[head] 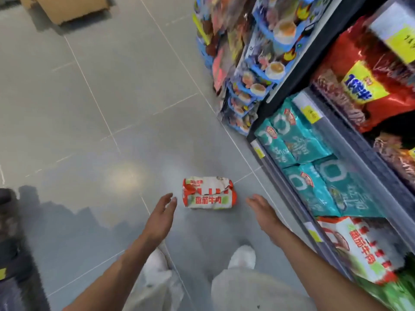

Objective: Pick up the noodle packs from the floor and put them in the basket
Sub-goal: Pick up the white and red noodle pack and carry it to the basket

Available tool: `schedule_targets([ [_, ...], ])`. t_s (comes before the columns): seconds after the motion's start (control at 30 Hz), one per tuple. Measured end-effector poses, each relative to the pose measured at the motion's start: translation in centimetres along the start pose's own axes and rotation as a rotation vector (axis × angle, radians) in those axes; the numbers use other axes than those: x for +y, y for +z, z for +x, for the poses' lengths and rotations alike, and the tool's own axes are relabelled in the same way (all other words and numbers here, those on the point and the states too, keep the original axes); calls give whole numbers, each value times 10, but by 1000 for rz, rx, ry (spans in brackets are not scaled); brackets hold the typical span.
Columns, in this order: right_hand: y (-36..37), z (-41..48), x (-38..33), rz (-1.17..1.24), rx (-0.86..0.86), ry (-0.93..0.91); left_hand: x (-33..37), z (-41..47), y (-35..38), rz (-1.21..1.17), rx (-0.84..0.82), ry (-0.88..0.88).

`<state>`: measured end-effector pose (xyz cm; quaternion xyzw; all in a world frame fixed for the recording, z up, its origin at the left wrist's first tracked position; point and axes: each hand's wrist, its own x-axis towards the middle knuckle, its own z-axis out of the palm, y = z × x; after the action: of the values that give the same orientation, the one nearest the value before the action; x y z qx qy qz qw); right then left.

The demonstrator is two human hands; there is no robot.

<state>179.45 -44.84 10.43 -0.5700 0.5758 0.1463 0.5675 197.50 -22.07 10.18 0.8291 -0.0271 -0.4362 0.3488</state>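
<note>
Two bare forearms reach down; left hand (pixel 162 212) and right hand (pixel 263 209) spread wide, empty, flanking one noodle pack (pixel 208 192) on the grey floor (pixel 94 113). Shelving (pixel 314 140) borders the right; clear tiles lie left.

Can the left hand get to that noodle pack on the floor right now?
Probably yes: the left hand is open just left of the noodle pack, with only bare floor between them and nothing on the pack.

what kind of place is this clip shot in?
Most likely a grocery store aisle: shelves stocked with packaged noodles, yellow price tags on the shelf edges, and a noodle pack lying on the tiled floor.
</note>
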Motion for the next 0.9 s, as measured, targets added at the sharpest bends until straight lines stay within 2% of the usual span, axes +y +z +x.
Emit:
schedule_targets([
  [0.17,55,108,43,279,43,62,-72,122,26,-171,-24,-139],
  [0.3,85,192,80,478,71,128,-102,196,58,-323,10,-254],
  [0.43,99,259,104,612,0,206,-137,258,88,-449,-48,-356],
  [0.67,114,302,122,628,-171,263,-171,291,117,-647,-420,-313],
  [0.77,116,302,125,663,-181,249,-178,295,119,-721,-392,-336],
  [0.9,117,286,116,673,-184,233,-170,287,112,-703,-396,-300],
])
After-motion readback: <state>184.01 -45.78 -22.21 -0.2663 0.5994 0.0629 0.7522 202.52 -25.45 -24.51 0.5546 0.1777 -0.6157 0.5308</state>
